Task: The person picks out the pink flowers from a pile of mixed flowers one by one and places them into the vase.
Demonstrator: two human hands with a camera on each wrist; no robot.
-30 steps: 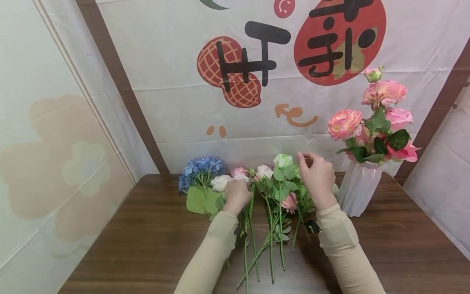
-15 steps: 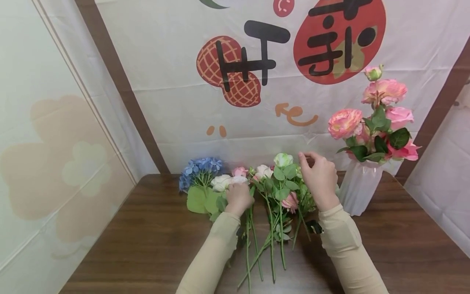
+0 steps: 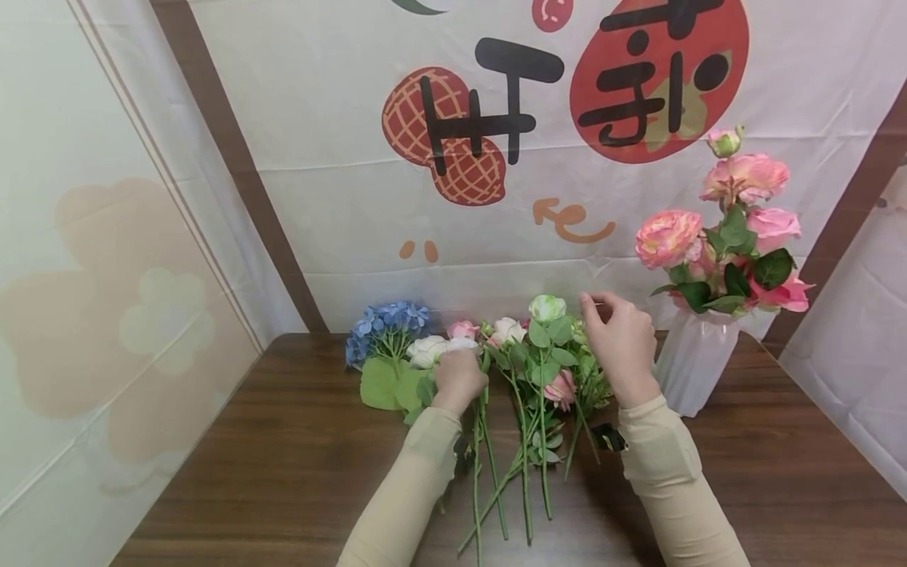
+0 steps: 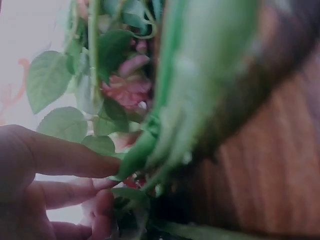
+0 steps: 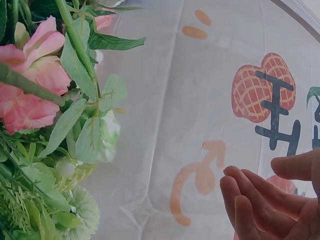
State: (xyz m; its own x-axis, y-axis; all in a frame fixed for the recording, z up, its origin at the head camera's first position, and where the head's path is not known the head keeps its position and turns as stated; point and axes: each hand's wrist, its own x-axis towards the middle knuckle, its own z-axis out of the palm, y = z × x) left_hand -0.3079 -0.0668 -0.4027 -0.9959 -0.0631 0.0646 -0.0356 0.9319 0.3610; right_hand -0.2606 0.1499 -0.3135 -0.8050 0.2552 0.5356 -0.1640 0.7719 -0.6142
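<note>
My left hand [image 3: 459,379] is among the flower stems on the left of the pile, just below a white rose [image 3: 427,352]. In the left wrist view, its fingers [image 4: 75,159] pinch a green leaf [image 4: 137,155] on a flower stem; a thick green stem blurs across close to the camera. My right hand [image 3: 623,346] hovers beside a green-white rose [image 3: 548,308], fingers loosely bent with nothing between them. The right wrist view shows that hand [image 5: 270,195] apart from a pink rose [image 5: 37,80] and the leaves.
A blue hydrangea [image 3: 388,321] lies at the pile's left end. Several long stems [image 3: 526,488] reach toward the front of the wooden table [image 3: 283,472]. At the back right stands a white vase [image 3: 696,366] of pink flowers [image 3: 668,239]. A printed cloth [image 3: 340,220] hangs behind.
The left hand shifts slightly, and the lower end of a stem below it swings a little right, then partly back. My right hand drifts slightly right, still holding nothing.
</note>
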